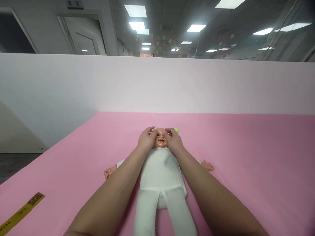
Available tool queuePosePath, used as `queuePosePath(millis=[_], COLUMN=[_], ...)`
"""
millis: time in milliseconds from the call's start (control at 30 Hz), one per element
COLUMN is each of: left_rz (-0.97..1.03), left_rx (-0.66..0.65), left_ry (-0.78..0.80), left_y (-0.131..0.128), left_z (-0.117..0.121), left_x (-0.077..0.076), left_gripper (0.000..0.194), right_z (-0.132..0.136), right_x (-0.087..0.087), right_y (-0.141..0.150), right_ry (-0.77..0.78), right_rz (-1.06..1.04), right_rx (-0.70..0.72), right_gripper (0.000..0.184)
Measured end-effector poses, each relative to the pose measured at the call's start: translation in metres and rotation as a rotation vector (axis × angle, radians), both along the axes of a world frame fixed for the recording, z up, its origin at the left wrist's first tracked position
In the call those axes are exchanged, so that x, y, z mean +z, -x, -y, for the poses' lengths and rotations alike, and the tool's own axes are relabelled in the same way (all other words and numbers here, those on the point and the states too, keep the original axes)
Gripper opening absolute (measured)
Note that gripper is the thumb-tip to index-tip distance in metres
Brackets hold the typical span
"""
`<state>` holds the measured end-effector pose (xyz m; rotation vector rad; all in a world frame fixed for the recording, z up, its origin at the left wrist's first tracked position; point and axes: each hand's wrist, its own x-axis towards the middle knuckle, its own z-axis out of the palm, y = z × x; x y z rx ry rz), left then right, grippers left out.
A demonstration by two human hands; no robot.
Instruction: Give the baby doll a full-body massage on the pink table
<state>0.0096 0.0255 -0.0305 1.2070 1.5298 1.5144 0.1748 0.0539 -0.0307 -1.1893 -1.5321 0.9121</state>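
Observation:
A baby doll (159,170) in a white cloth suit lies on its back with its head away from me and its arms spread out. My left hand (147,139) cups the left side of the doll's head, thumb near its eye. Against the other side of the head rests my right hand (174,139), its thumb also by an eye. The doll's mouth and chin show between my hands. My fingertips are partly hidden around the head. Just behind my right hand a small light green thing (176,130) peeks out; its kind I cannot make out.
The doll lies on a pink table surface (258,157). A white panel (197,85) rises along the far edge. At the near left, a yellow strip (22,213) with dark print lies flat. Beyond the panel are a door (83,36) and ceiling lights.

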Motion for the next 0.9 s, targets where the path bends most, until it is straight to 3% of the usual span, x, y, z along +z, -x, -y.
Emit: queuePosePath(millis=[133, 567, 733, 900], left_rz=[0.020, 0.210, 0.173, 0.146], left_rx=[-0.017, 0.079, 0.096, 0.115], left_ry=[-0.014, -0.079, -0.074, -0.094], left_y=[0.003, -0.011, -0.010, -0.005], left_z=[0.000, 0.001, 0.001, -0.004], left_x=[0.003, -0.017, -0.016, -0.022], left_gripper=[0.049, 0.046, 0.051, 0.040], right_z=[0.000, 0.005, 0.002, -0.003], right_x=[0.000, 0.006, 0.003, -0.003], right_y=[0.002, 0.008, 0.014, 0.016], right_ry=[0.015, 0.013, 0.011, 0.008], right_rz=[-0.040, -0.142, -0.187, -0.279], right_rx=[0.011, 0.066, 0.040, 0.067], right_gripper=[0.036, 0.035, 0.039, 0.035])
